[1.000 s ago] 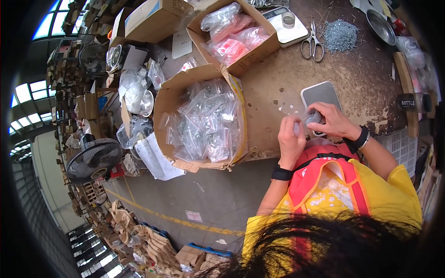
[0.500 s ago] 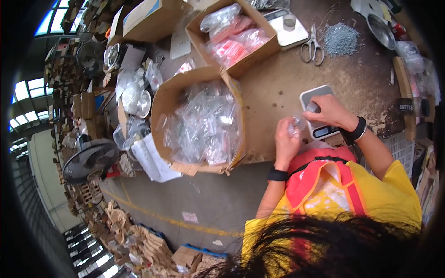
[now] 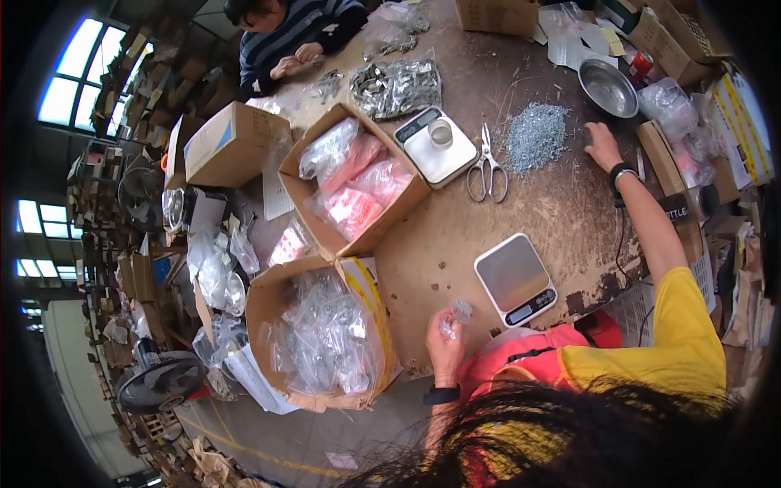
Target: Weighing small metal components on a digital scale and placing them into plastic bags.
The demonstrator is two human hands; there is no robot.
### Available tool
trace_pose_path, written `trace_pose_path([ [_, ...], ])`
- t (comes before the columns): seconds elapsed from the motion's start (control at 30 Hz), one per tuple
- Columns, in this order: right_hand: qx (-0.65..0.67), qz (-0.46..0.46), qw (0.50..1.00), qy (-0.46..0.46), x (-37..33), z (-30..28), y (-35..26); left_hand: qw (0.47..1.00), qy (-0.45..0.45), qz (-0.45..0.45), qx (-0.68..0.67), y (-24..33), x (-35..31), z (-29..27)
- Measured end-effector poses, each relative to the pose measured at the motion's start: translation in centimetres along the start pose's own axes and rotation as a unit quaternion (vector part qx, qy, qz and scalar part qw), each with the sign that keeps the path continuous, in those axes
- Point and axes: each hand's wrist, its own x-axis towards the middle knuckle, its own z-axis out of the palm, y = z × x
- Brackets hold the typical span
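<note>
My left hand [image 3: 445,348] is closed on a small clear plastic bag [image 3: 462,311], just left of the nearer kitchen scale [image 3: 516,278]. That scale's steel plate has nothing on it. My right arm stretches forward across the table. My right hand [image 3: 603,146] is over the tabletop, fingers apart and seemingly holding nothing. Left of it lies a loose pile of small grey metal pieces, like screws [image 3: 537,134]. A shallow steel bowl [image 3: 608,88] stands just beyond the hand.
Scissors [image 3: 488,175] lie beside a second scale [image 3: 437,146] bearing a small cup [image 3: 440,133]. A carton [image 3: 366,390] of filled clear bags and a carton [image 3: 407,207] of red-and-clear bags stand left. Across the table a person [image 3: 301,32] handles small things near bagged metal parts [image 3: 396,86].
My right hand has left the nearer scale and reached forward beside the pile; the small grey cup it held no longer shows there. My left hand still holds the bag. The view has shifted.
</note>
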Motion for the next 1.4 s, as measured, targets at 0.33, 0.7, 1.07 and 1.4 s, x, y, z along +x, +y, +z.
trace_pose_path([
  [0.33, 0.214, -0.019, 0.977, -0.006, 0.2, 2.8, -4.5, 0.999, -0.017, 0.016, -0.023, 1.1, -0.3, 0.8],
  [0.7, 0.54, 0.054, 0.837, -0.068, -7.1, 0.3, -9.2, 0.996, -0.026, -0.02, -0.087, 0.9, -0.3, 0.1],
  [1.07, 0.31, -0.211, 0.913, -0.158, -20.2, -2.3, -22.0, 0.979, -0.024, -0.061, -0.192, 1.0, -0.9, -0.1],
  [1.4, 0.287, -0.468, 0.812, -0.195, -24.2, -4.6, -29.4, 0.974, -0.138, -0.014, -0.181, 0.5, -0.3, -1.7],
])
